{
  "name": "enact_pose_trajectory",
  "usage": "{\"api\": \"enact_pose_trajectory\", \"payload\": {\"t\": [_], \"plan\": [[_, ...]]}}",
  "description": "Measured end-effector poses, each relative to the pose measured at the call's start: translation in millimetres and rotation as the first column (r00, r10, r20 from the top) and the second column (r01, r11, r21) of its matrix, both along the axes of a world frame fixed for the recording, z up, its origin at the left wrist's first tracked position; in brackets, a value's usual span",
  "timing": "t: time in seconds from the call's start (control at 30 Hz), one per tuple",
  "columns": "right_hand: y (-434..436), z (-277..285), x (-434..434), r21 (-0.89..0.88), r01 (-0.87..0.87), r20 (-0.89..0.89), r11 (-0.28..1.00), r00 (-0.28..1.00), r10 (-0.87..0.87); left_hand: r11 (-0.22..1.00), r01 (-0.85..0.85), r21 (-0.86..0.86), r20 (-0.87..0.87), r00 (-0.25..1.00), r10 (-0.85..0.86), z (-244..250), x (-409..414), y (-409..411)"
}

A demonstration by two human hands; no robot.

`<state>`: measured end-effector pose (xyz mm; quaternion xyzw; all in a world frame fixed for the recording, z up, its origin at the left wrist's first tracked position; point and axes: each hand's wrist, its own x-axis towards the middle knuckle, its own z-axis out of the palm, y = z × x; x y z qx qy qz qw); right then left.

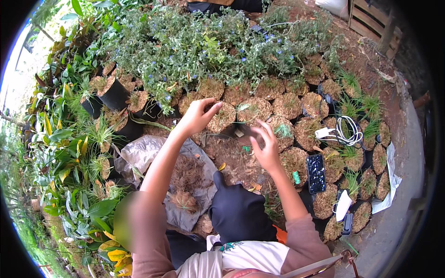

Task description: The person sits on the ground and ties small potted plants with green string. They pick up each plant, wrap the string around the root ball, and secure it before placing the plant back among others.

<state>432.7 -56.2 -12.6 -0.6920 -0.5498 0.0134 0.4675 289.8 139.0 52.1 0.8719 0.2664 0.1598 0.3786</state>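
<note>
My left hand (201,114) is over the near edge of a fiber-filled pot (222,118), its thumb close to its bent fingers. Whether anything thin is pinched there is too small to tell. Lower and to the right, my right hand (266,146) has spread, slightly blurred fingers and nothing visible in them. Beside it sits a pot topped with a tangle of green string (283,130). Thin green strands (245,107) lie across another pot (255,110) beyond the hands. On a grey plastic sheet (205,173) to the left rest loose brown fibers (189,172) and a fibrous ball with a small green plant (184,201).
A smartphone (315,173), a white coiled cable (347,132), a green string spool (296,177) and a white case-like object (343,205) lie among the pots at right. Blue-flowered plants (208,52) fill the far side. A crumpled clear plastic bag (142,156) lies left. Another person's clothing (226,5) shows at the top.
</note>
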Motion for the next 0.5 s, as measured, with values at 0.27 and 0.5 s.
{"api": "enact_pose_trajectory", "payload": {"t": [0.27,0.5], "plan": [[85.3,13.8,40.6,-0.181,-0.437,-0.462,0.881,0.829,0.316,0.988,-0.095,-0.122,0.231,0.965,0.121,63.2,-21.9,-6.9],[58.6,28.6,148.9,-0.244,-0.244,-0.349,0.939,0.925,0.149,0.897,-0.308,0.318,0.351,0.917,0.190,79.7,-77.7,27.0]]}}
